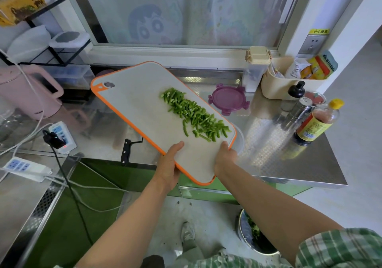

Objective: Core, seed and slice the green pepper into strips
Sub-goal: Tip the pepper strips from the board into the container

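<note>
Both hands hold the cutting board (144,102) at its near end. The left hand (168,164) grips the board's left long edge with the thumb flat on top; its fingers are under the board and hidden. The right hand (225,158) pinches the board's right long edge near the corner, thumb on top, fingers also hidden underneath. Neither hand holds anything else.

The pepper strips (194,114) lie in a loose row on the board's right half, running from mid-board toward the right hand. The nearest strips are just beside the right thumb. No core or seeds show on the board, so the cutting looks done.

The board looks lifted off the counter (289,154), with its near corner sticking out past the counter's front edge. A white dish rim (240,141) peeks out from under the board's right edge, by the right hand. The step in hand is likely carrying or tipping the strips into that dish.

To do it well:
- Hold the board level until its right edge is over the dish.
- Then lower the right side slowly so the row slides as one bunch.
- Move the right thumb clear of the strips' path.
- Watch the stray strips nearest the hands, which could drop off the near end to the floor.

A knife (127,151) lies on the counter just left of the board, partly under it. A purple lid (228,99) sits just right of the board's middle. A steel bowl (254,234) stands on the floor, well below the board's near end.
</note>
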Available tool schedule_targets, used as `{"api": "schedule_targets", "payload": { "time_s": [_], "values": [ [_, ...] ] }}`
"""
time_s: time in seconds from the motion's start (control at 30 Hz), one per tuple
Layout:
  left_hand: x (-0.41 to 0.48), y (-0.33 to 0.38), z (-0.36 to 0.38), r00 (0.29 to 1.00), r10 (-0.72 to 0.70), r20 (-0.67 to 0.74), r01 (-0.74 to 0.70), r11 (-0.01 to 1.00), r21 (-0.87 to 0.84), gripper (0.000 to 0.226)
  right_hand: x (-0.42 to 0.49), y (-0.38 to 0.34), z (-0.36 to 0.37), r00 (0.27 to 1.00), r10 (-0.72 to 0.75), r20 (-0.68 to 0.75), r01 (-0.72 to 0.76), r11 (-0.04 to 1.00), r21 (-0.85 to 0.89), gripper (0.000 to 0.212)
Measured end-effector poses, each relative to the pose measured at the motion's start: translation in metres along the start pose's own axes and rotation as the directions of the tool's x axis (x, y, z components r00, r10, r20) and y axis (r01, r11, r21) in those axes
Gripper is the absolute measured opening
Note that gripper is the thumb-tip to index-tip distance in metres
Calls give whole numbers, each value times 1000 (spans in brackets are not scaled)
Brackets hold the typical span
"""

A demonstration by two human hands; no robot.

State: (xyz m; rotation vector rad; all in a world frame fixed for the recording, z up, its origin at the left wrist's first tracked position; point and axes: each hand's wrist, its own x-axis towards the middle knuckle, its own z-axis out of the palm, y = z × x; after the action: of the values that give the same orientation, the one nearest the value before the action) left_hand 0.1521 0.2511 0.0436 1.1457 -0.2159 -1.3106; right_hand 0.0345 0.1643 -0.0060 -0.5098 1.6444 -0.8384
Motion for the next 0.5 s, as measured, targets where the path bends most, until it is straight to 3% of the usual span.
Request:
{"api": "schedule_targets", "payload": {
  "time_s": [0.07,0.37,0.5],
  "values": [
    [0,0,-4,999,35,-29,-34,998,62,31,1,0,0,1000,-17,-6,17,1000,-1,44],
    [-1,5,-7,985,125,-118,-105,980,167,33,-1,3,1,985,72,154,-66,997,-42,30],
    [4,12,-9,984,156,-90,-128,957,260,29,8,-11,-15,962,60,265,39,934,-355,38]
  ]
}}
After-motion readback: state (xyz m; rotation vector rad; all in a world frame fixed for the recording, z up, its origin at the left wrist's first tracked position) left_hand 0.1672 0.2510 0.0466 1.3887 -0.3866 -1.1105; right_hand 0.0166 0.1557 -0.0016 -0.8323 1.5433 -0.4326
